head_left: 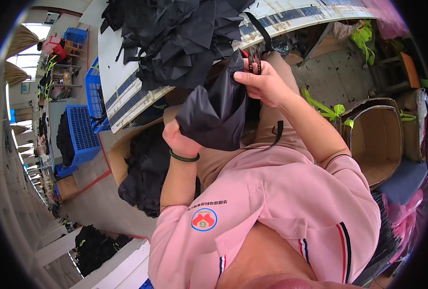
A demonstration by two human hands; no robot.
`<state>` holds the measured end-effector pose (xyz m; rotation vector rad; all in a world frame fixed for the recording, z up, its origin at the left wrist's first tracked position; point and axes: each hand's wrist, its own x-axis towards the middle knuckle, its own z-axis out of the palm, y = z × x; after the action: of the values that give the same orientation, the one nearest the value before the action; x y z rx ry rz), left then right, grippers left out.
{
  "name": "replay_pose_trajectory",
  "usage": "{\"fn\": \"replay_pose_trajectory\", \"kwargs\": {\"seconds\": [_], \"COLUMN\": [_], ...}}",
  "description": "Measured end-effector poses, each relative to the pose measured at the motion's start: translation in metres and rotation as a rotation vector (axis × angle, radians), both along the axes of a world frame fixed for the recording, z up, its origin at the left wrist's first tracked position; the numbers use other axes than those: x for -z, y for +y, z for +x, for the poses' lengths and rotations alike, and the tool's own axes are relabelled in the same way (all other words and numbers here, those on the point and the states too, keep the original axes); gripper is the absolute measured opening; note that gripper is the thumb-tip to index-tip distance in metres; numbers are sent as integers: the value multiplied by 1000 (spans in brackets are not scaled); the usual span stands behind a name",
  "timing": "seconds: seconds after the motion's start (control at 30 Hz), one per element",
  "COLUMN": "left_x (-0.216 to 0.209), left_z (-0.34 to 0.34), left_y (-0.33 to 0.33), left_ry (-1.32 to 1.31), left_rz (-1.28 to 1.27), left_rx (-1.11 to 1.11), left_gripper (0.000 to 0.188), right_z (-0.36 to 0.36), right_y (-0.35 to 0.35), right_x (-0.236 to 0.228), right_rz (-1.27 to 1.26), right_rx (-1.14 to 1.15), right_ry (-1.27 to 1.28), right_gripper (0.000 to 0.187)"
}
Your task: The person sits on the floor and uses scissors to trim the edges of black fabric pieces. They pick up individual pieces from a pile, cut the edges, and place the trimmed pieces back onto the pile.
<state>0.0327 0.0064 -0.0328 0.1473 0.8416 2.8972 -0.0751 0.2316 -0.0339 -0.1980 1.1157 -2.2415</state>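
Observation:
A shiny black fabric piece (216, 113) is stretched between my two hands above my lap. On its lower left side my left hand (178, 138) grips the cloth, and most of its fingers are hidden behind it. At the upper right edge my right hand (263, 83) is closed, its thumb pressing the fabric. Small dark thread snips (254, 63) lie in that same hand, their blades pointing away from me. A heap of black fabric pieces (175, 41) is piled on the table just beyond my hands. A narrow black strap (258, 30) hangs over the table's edge.
The worn table (129, 103) spans the far side. Beside my left leg sits a box of black fabric (144, 164); blue plastic crates (83, 134) stand farther left. An open cardboard box (375, 144) is at right, near green ties (332, 111) and pink plastic (406, 216).

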Motion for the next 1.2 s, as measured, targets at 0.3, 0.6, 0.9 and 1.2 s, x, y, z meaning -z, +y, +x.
{"fn": "replay_pose_trajectory", "kwargs": {"seconds": [0.3,0.6,0.9,1.2], "left_x": [-48,-62,-77,-94], "left_z": [-31,-35,-33,-42], "left_y": [2,-19,-18,28], "left_ry": [38,213,444,856], "left_rz": [-659,-614,-1116,-1602], "left_rx": [191,-464,-1047,-439], "left_gripper": [56,34,27,42], "right_z": [13,12,19,32], "right_y": [-8,9,10,6], "right_x": [-36,-61,-56,-68], "right_rz": [344,396,404,452], "right_rx": [163,226,329,249], "right_ry": [715,463,611,818], "right_gripper": [29,34,24,24]}}
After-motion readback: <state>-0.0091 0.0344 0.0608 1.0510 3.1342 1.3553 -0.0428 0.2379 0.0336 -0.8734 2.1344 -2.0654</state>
